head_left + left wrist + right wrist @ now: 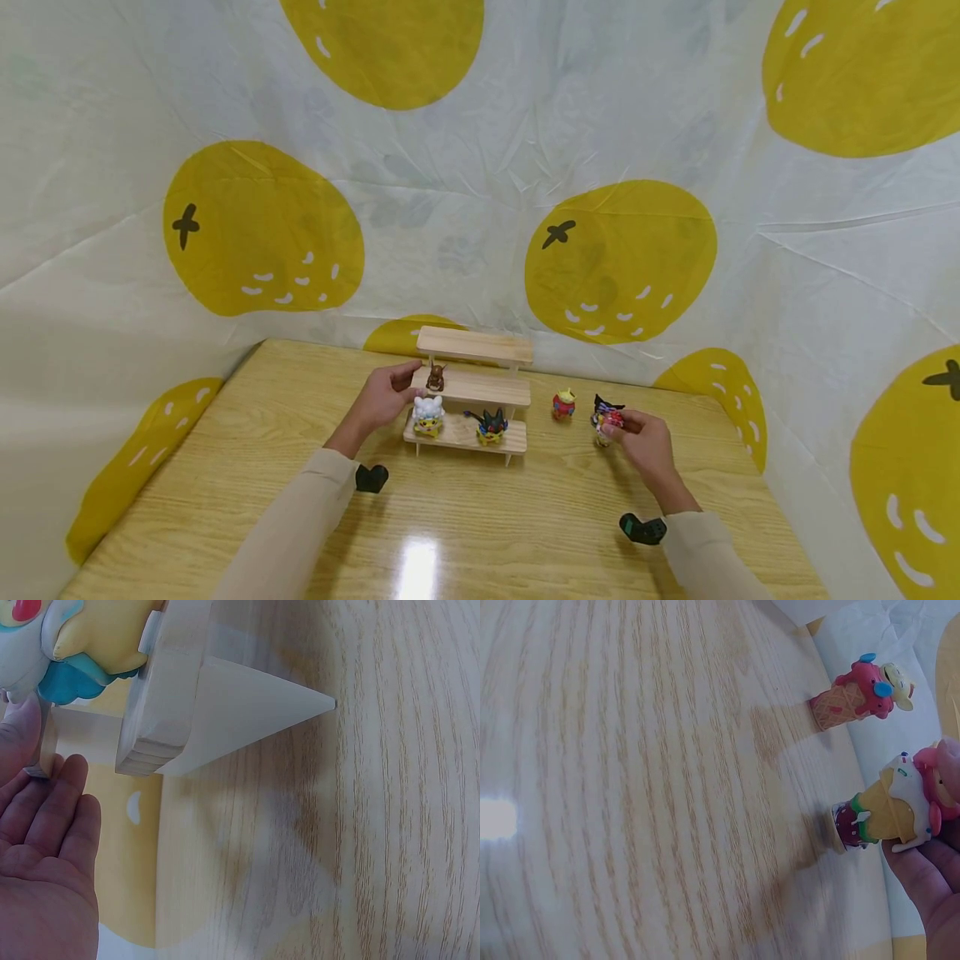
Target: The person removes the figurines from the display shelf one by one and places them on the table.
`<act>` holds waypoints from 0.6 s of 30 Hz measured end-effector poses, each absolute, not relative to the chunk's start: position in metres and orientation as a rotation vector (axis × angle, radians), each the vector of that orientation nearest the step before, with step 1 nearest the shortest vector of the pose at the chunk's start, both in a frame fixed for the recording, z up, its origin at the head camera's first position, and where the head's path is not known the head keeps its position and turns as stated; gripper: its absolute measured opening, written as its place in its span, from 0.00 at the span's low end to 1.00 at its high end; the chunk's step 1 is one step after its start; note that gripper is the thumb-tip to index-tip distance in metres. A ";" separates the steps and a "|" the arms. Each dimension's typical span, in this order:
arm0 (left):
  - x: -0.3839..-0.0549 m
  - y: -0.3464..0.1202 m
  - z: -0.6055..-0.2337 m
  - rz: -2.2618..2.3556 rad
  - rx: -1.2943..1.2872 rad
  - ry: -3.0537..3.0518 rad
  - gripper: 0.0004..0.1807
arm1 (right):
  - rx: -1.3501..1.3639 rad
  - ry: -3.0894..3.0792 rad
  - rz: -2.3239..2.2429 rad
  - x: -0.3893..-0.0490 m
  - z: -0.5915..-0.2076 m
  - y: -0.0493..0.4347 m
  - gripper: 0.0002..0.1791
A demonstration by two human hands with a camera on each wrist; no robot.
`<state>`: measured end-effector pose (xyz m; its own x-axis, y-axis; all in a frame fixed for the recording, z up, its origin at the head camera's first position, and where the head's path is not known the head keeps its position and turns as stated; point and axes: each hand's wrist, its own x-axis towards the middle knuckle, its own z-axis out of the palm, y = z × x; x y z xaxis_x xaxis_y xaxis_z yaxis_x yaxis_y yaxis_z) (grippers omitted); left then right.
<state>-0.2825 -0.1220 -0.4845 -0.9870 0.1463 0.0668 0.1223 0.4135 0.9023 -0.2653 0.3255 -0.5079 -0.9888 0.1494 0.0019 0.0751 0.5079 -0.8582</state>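
"Where does the stand sit?"

"On the table, toward the back — the cloth hangs behind it."

"What is on it?"

"The rear figurine, at the left end of the middle tier. Below it and farther forward, on the bottom tier, the front-left figurine is near that end and the front-right figurine near the other."

"And the hands?"

"The person's left hand is at the middle tier's left end; the right hand is well right of the stand, holding the outer figurine."

"What lies between?"

"The lone figurine — on the table, right of the stand and left of the outer figurine."
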 end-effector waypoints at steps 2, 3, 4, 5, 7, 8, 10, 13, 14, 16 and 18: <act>-0.283 -0.122 -0.485 1.665 0.253 2.627 0.33 | -0.199 -2.670 1.501 -0.265 -0.508 0.326 0.27; -0.282 -0.122 -0.485 1.665 0.252 2.627 0.33 | -0.199 -2.673 1.498 -0.265 -0.508 0.326 0.27; -0.282 -0.122 -0.485 1.665 0.251 2.627 0.33 | -0.198 -2.673 1.500 -0.265 -0.508 0.326 0.27; -0.282 -0.123 -0.484 1.661 0.253 2.629 0.33 | -0.197 -2.674 1.501 -0.265 -0.508 0.326 0.28; -0.282 -0.123 -0.484 1.658 0.255 2.631 0.32 | -0.197 -2.673 1.507 -0.265 -0.508 0.326 0.28; -0.282 -0.123 -0.484 1.662 0.257 2.628 0.33 | -0.199 -2.673 1.508 -0.265 -0.508 0.326 0.28; -0.282 -0.123 -0.484 1.662 0.262 2.626 0.32 | -0.198 -2.671 1.504 -0.265 -0.508 0.326 0.27; -0.282 -0.122 -0.483 1.661 0.266 2.626 0.32 | -0.196 -2.666 1.505 -0.265 -0.509 0.326 0.25; -0.282 -0.122 -0.483 1.660 0.268 2.627 0.32 | -0.187 -2.664 1.506 -0.265 -0.509 0.326 0.25; -0.282 -0.122 -0.483 1.659 0.269 2.628 0.32 | -0.183 -2.660 1.512 -0.265 -0.509 0.326 0.25; -0.281 -0.122 -0.483 1.656 0.271 2.628 0.32 | -0.183 -2.662 1.512 -0.265 -0.509 0.326 0.24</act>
